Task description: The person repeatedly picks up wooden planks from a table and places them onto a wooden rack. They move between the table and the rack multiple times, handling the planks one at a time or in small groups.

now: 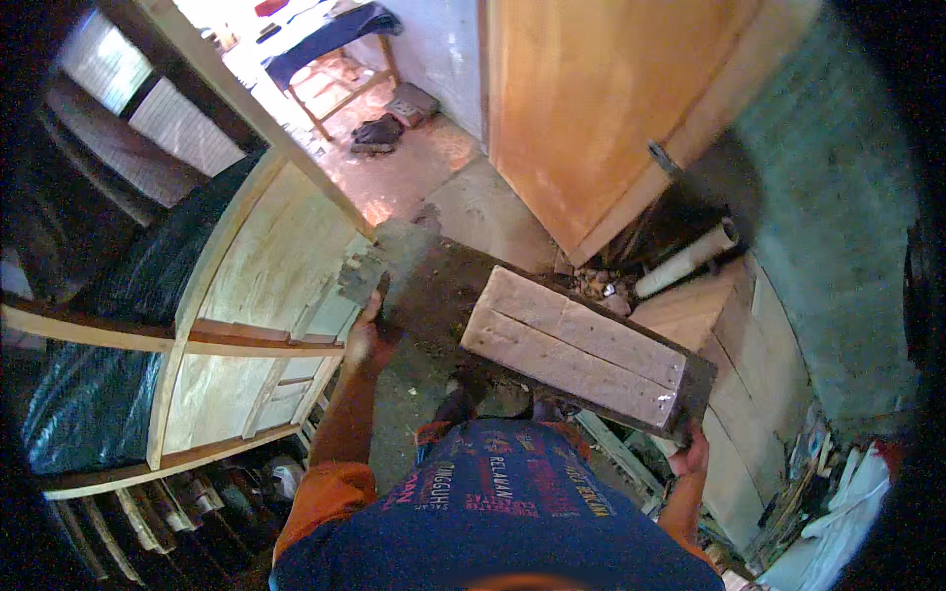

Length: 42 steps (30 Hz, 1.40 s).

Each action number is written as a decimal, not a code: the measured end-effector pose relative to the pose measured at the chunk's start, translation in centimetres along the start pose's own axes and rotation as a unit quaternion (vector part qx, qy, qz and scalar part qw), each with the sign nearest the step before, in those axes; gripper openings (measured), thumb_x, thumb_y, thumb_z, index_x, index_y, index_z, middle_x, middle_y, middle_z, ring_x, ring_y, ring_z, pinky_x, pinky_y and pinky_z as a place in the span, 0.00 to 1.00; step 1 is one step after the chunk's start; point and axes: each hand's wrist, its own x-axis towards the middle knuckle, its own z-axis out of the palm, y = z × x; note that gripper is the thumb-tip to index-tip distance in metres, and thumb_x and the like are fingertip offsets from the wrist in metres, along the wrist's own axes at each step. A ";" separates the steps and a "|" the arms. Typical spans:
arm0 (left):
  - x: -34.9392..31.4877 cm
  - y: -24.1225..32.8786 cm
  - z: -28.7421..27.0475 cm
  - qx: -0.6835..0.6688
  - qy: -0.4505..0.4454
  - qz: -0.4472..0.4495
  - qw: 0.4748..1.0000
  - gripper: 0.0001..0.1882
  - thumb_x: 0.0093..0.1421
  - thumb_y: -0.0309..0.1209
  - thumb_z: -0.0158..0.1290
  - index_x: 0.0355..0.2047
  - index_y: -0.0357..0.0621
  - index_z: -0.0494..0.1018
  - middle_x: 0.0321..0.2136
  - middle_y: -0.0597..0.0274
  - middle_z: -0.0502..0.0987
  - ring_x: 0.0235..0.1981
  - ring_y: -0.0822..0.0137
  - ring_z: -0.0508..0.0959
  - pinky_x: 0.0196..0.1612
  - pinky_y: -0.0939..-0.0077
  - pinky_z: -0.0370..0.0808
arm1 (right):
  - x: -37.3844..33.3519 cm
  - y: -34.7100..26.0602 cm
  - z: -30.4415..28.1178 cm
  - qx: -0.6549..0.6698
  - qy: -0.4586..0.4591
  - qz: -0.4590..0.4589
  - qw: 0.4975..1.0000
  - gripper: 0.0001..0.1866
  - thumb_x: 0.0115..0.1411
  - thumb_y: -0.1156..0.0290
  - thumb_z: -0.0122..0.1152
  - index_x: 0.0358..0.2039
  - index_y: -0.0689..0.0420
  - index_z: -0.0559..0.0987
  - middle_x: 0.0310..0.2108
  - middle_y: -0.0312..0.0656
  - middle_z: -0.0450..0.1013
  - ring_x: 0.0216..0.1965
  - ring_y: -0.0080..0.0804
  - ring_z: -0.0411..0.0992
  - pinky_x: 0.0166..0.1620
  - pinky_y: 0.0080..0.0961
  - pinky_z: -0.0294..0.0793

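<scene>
A long dark board (702,379) slants in front of me, from the left towards the near right. On its right part lies a pale, flat rectangular slab (576,345), split by a lengthwise seam and dotted with small dark marks. My right hand (693,451) grips the board's near right corner from below. Over on the left, my left hand (365,340) is at the board's other end, its thumb side up and its fingers partly hidden. Close beside that hand stands a wood-framed panel (266,261).
Ahead is an orange-brown wooden door (601,108), ajar, with a handle. Behind the board at right lie a pale pipe (690,258) and rubble (603,288). Dark plastic sheeting (94,404) hangs at left. A cloth-covered table (330,39) stands beyond the doorway.
</scene>
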 end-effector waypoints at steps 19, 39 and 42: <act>16.5 1.1 -5.3 -0.106 -0.101 -0.086 0.986 0.33 0.68 0.60 0.37 0.62 0.50 0.63 0.57 0.58 0.73 0.55 0.53 0.74 0.59 0.44 0.66 | 0.0 6.5 14.5 0.184 0.011 -0.045 0.982 0.17 0.62 0.60 0.62 0.48 0.55 0.79 0.42 0.37 0.80 0.40 0.32 0.79 0.42 0.28 0.80; 37.7 9.4 -4.9 -0.147 -0.025 0.107 0.983 0.45 0.60 0.71 0.40 0.67 0.52 0.57 0.60 0.59 0.68 0.59 0.55 0.70 0.58 0.53 0.68 | 26.0 -1.8 42.3 0.166 -0.232 0.001 0.959 0.27 0.57 0.70 0.66 0.58 0.53 0.71 0.54 0.42 0.73 0.54 0.43 0.72 0.56 0.43 0.74; 40.7 10.9 -6.0 -0.190 0.039 0.130 0.972 0.45 0.59 0.70 0.42 0.65 0.50 0.59 0.57 0.58 0.71 0.56 0.56 0.73 0.56 0.57 0.72 | 28.8 -3.3 46.1 0.141 -0.262 0.033 0.954 0.26 0.57 0.73 0.64 0.58 0.51 0.72 0.53 0.39 0.74 0.53 0.42 0.73 0.54 0.41 0.75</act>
